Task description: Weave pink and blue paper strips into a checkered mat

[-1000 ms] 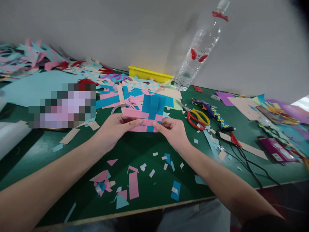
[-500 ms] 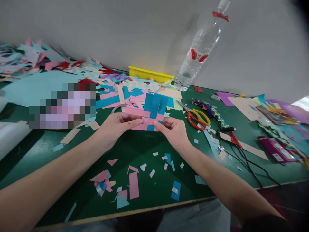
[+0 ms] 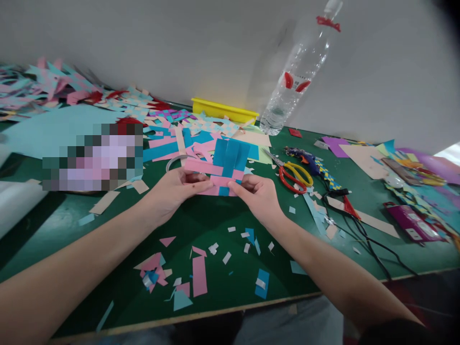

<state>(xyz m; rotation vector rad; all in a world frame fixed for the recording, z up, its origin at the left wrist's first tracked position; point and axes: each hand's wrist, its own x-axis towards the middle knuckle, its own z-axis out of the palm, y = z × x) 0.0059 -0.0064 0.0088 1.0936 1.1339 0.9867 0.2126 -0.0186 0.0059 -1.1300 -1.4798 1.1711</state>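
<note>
A weave of pink and blue paper strips (image 3: 230, 160) is held above the green table, its blue strips standing upward and its pink ones running sideways. My left hand (image 3: 176, 189) pinches the pink strips at the left edge between thumb and fingers. On the lower right edge my right hand (image 3: 258, 194) is closed, its thumb pressed on the front near a blue strip. The fingertips behind the paper are partly hidden. Just behind my left hand lies a grey ring (image 3: 172, 162), partly covered.
Scissors (image 3: 293, 175) with red and yellow handles lie to the right. A clear bottle (image 3: 296, 79) stands at the back beside a yellow tray (image 3: 224, 111). Paper scraps (image 3: 200, 275) are strewn near the front edge. Black cords (image 3: 366, 239) and a purple packet (image 3: 413, 223) are farther right.
The woven paper has shifted very slightly to the left at its left end. Both hands keep their hold, and nothing else has visibly moved.
</note>
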